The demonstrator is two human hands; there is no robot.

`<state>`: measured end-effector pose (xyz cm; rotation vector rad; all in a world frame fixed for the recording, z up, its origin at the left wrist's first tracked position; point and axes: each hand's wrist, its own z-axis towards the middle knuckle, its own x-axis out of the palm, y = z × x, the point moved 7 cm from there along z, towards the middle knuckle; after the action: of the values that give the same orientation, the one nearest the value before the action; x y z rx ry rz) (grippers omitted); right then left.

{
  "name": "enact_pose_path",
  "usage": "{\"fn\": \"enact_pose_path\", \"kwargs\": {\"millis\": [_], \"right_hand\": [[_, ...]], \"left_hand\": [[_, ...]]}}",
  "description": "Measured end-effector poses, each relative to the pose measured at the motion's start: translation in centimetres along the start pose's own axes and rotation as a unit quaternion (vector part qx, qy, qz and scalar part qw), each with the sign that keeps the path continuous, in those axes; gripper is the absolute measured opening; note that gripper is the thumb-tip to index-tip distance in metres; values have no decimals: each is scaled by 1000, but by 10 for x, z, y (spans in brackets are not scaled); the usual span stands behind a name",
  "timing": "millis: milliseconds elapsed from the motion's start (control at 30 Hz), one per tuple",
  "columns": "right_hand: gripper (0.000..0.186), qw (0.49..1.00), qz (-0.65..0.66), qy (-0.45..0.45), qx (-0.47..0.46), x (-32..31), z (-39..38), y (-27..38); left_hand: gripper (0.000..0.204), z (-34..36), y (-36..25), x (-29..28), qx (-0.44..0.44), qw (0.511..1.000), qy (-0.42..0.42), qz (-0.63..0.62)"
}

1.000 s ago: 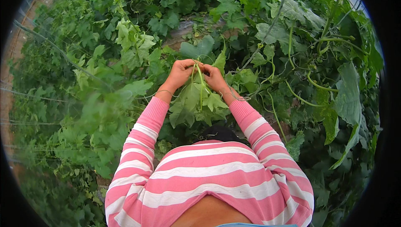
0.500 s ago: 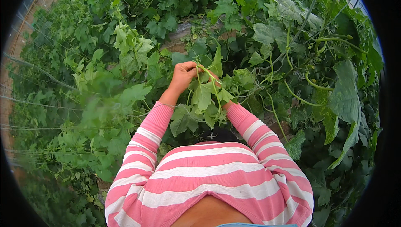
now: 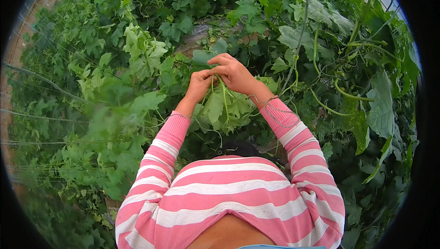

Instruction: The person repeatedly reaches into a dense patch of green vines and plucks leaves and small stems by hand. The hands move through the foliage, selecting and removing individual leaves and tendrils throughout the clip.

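In front of my chest, both hands meet over a leafy green vine shoot (image 3: 225, 104) that hangs down from them. My left hand (image 3: 198, 87) is closed, pinching the top of the shoot's stem between thumb and fingertips. Against its fingertips lies my right hand (image 3: 237, 76), closed in a pinch at the same stem, with its upper fingers bent over the top. What its fingertips touch is partly hidden. A thin grey string (image 3: 280, 120) loops round my right wrist and over the pink cuff.
Dense vine leaves (image 3: 114, 153) spread on the left and beyond my hands. Thick curling stems (image 3: 350, 95) and large leaves (image 3: 381, 107) hang at the right. A taut grey cord (image 3: 303, 29) slants down at the upper right. Several wires (image 3: 46, 112) run along the left side.
My right hand has risen from behind the leaves to above the shoot and joined my left hand at the stem. The cord at the upper right has swung left.
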<state>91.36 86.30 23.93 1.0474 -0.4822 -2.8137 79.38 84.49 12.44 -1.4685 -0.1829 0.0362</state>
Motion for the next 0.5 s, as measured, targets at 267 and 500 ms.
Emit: {"fn": "enact_pose_path", "kwargs": {"millis": [267,500], "right_hand": [[15,999,-21,-23,36,24,-16,-20],[19,976,-195,97,4,39,-13,-27]], "left_hand": [[10,4,6,-6,-24,999,-13,-34],[10,7,7,-7,-24,999,-22,-11]]}}
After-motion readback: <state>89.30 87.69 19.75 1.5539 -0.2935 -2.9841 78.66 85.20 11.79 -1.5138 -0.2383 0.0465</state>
